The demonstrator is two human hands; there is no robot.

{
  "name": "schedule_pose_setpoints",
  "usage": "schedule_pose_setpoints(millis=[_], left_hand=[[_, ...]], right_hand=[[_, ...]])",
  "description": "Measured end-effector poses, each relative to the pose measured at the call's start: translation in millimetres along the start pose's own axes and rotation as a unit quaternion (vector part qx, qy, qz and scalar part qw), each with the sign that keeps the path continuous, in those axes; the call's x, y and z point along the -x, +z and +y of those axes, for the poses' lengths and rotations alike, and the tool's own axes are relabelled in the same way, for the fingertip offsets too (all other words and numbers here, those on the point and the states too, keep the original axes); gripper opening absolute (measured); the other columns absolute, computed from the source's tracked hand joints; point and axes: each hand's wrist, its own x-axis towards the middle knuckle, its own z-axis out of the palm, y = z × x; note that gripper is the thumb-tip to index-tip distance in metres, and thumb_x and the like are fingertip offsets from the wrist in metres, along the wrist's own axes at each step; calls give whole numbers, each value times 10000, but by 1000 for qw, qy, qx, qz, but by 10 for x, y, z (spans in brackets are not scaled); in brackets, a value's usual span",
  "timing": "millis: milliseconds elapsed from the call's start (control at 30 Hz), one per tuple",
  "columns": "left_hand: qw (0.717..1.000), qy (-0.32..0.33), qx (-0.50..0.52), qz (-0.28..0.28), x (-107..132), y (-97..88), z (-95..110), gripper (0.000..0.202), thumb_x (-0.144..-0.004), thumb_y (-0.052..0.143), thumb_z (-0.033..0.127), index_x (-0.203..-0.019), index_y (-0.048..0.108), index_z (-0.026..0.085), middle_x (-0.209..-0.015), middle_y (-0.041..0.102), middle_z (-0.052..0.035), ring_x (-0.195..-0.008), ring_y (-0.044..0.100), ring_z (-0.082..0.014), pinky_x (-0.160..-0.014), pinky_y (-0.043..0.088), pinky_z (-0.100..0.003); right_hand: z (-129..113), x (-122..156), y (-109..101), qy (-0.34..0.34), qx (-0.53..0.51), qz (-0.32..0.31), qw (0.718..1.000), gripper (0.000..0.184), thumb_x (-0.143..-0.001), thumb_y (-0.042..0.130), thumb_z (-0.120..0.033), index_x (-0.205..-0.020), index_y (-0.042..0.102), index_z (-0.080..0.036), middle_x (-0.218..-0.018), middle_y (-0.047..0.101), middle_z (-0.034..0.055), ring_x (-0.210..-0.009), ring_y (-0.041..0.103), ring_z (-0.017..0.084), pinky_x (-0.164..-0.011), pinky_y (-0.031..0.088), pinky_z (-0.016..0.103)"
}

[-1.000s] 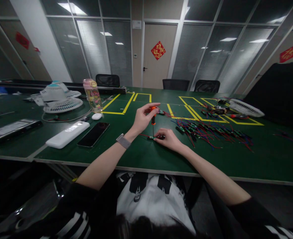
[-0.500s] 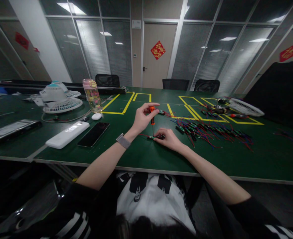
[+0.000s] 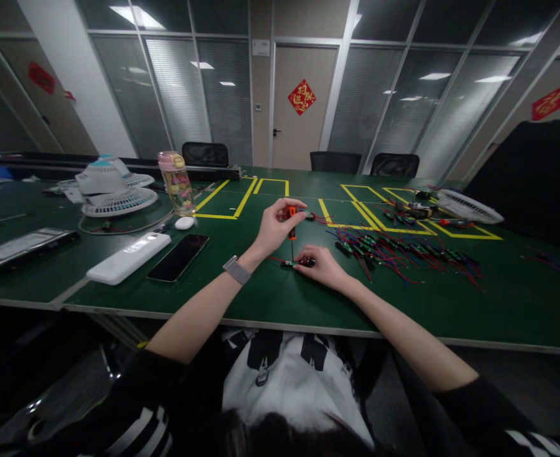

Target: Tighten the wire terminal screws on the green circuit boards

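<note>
My left hand is closed round the orange and black handle of a screwdriver, which stands upright with its tip down at a small green circuit board. That board lies on the green table, a red wire running off its left end. My right hand pinches the board's right part and rests on the tabletop; its fingers cover some of the board. Just beyond the screwdriver lies another small board with wires. To the right of my right hand spreads a pile of wired circuit boards.
Left of my arm are a black phone, a white power bank, a round white case and a drink bottle. Small fans stand farther left. Another fan part sits at the right, among yellow tape outlines.
My left fingers have shifted slightly on the screwdriver handle. The screwdriver stays upright on the board, and my right hand keeps its place.
</note>
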Motion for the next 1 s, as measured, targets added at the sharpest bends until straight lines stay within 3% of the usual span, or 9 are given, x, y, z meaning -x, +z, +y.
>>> schedule_pose_setpoints(millis=[100,200,267,400,533,667,767,900,1000], left_hand=[[1000,-2,-20,19,-6,-6,-22,164,-775,686,289,-911,679,197,-975,672,-34,-847,608,-133,-746,479,-246],[999,-20,36,-16,-20,-13,-28,237,-899,501,271,-1070,653,210,-1126,655,-58,-973,625,-155,-829,485,-283],[995,-30,81,-40,-17,-11,-11,282,-926,433,244,-1123,631,202,-1145,657,-70,-958,647,-158,-840,492,-304],[1000,-11,28,-7,16,5,24,216,-834,619,272,-1028,668,191,-988,695,-57,-808,645,-138,-760,504,-285],[997,35,-61,40,25,9,1,172,-762,708,301,-900,699,199,-975,664,-47,-876,610,-145,-774,492,-270],[1000,9,1,-28,-2,0,-21,276,-921,476,279,-1145,630,233,-1138,647,-62,-994,624,-154,-871,489,-309],[997,-21,51,-56,-4,0,-7,317,-927,450,251,-1212,581,209,-1099,670,-73,-893,659,-146,-823,510,-307],[1000,4,-28,5,20,5,12,251,-800,661,253,-1044,664,193,-954,672,-41,-786,618,-120,-741,497,-253],[995,33,-84,30,28,0,9,203,-801,669,298,-982,690,210,-1010,643,-45,-848,596,-130,-760,485,-253]], right_hand=[[5,0,2,5,0,0,1000,67,-758,681,-160,-817,712,-148,-792,644,38,-681,591,131,-652,459,242],[17,2,9,5,-1,3,1000,64,-757,682,-166,-813,710,-152,-788,643,34,-677,590,128,-645,457,238],[22,4,11,3,-3,4,1000,64,-760,680,-172,-813,709,-151,-789,642,35,-678,590,130,-643,458,241],[28,5,14,0,-6,3,1000,62,-764,677,-172,-812,709,-150,-789,641,37,-680,592,133,-645,460,246],[32,3,17,-3,-6,3,1000,62,-761,675,-158,-812,711,-154,-786,639,35,-677,587,131,-640,455,244],[24,0,15,-3,-3,2,1000,61,-764,676,-165,-811,709,-144,-782,636,37,-669,587,131,-636,453,246],[9,-1,8,0,-2,1,1000,66,-767,672,-168,-814,709,-138,-782,634,40,-670,591,135,-635,455,250],[-4,0,1,3,1,-2,1000,64,-766,677,-167,-813,708,-137,-780,633,40,-674,591,132,-641,456,246],[2,1,4,-1,-2,2,1000,59,-765,678,-167,-811,708,-145,-782,636,37,-672,587,128,-640,455,242]])
